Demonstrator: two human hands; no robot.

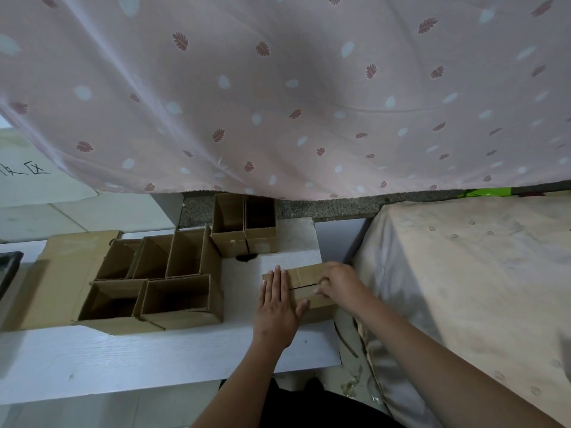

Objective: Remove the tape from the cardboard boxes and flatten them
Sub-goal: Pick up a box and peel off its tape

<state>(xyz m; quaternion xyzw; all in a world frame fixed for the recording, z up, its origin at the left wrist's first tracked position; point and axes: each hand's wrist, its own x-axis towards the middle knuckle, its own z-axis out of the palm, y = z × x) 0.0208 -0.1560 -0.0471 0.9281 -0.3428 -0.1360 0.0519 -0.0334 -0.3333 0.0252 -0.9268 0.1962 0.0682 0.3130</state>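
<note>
Head view: at the right edge of the white table (pixel 154 359), the left hand (pixel 276 307) lies flat, fingers straight, on a closed box (pixel 309 274), while the right hand (pixel 341 284) pinches at its seam, probably picking at tape. Seven open boxes (pixel 182 296) stand unflattened toward the left and far side, so most work seems left.

Pink leaf-print curtain (pixel 278 103) hanging behind, white board (pixel 154 359) as work surface, beige cloth-covered surface (pixel 479 273) at right, speckled stone ledge (pixel 324 208)
</note>
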